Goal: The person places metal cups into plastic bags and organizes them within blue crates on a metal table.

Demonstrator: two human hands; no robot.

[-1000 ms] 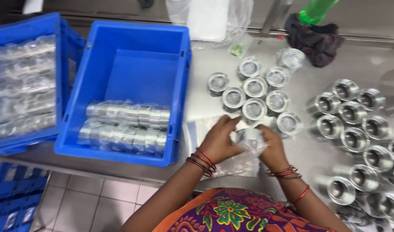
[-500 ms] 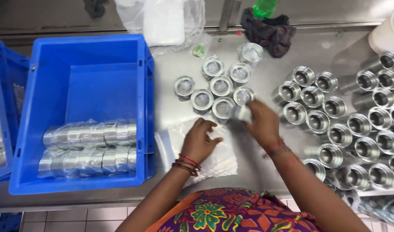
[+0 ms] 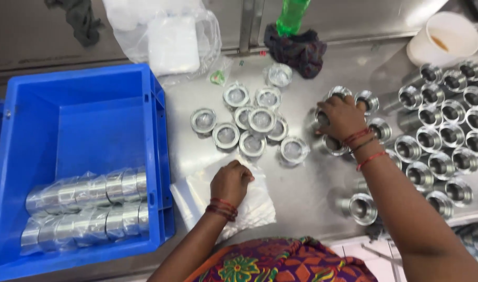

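Observation:
My right hand reaches over the steel table and closes its fingers around a bare metal fitting at the left edge of a group of bare fittings. My left hand rests with curled fingers on a small pile of clear plastic bags near the front edge, pinching the top one. Between the hands stands a cluster of bagged fittings, each wrapped in clear plastic.
A blue crate at the left holds two rows of wrapped fittings. At the back lie a big plastic bag, a dark cloth under a green bottle, and a white cup.
My right hand set a wrapped fitting down by the cluster, then moved right onto a bare fitting. My left hand stayed on the bag pile. The view shifted right.

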